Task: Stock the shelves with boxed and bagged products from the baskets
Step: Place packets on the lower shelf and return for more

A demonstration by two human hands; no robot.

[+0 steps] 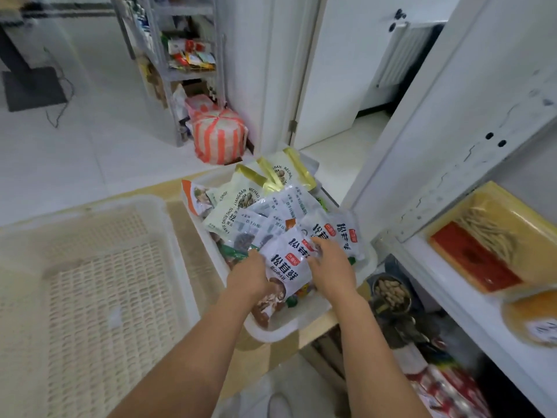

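The white shelf unit (470, 122) stood on your right, its upright post rising past the baskets. On your left sat the empty white basket (90, 267), its slotted bottom bare, and just beside it, nearer the shelves, the full white basket (301, 325); both rested on a tan bench (180, 212). The full basket was heaped with bagged goods: pale green bags with gold tops (241, 197) at the far end and grey-white bags with dark print (340, 233) nearer you. A yellow box with a red panel (488, 245) lay flat on the shelf board at your right, with an orange-yellow packet (530, 318) just beside it toward you.

You held one white mushroom bag (287, 267) above the near end of the full basket, tilted, between both hands. Your left grip (248, 279) was clamped on its lower left edge, fingers curled under. Your right grip (328, 267) was closed on its upper right corner, fingertips (316, 247) pinching the film. Below the shelf board, a small metal bowl of peanuts (391, 292) stood close to the basket's corner.
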